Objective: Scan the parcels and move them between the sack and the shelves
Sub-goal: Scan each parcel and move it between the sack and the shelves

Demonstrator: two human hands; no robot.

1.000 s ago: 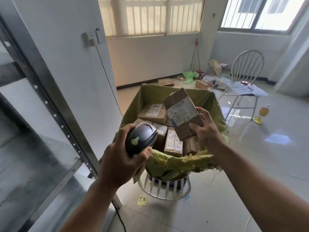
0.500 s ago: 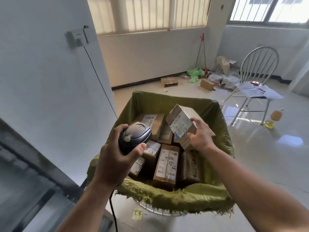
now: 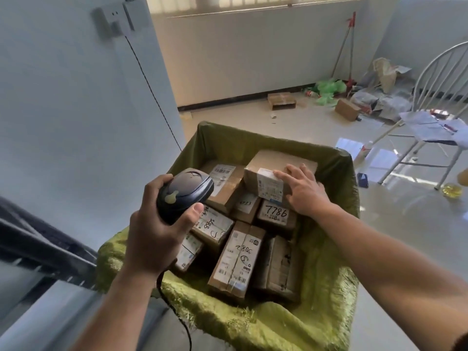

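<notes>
A green woven sack stands open in front of me, filled with several cardboard parcels. My left hand grips a dark barcode scanner over the sack's left side, its cable hanging down. My right hand lies with fingers straight on a brown parcel with a white label that lies on top of the others at the back of the sack. Below it lie parcels marked 7786 and 5082. The grey metal shelf frame shows blurred at the lower left.
A white wall with a socket and cable rises to the left. A white wire chair with papers stands at the right. Loose boxes, green bags and rubbish lie on the floor by the far wall. A bottle of yellow liquid sits near the chair.
My right hand has lowered the labelled parcel from in front of the scanner into the sack and laid it on the pile, fingers now straight. The view has tilted down and turned right, away from the shelf.
</notes>
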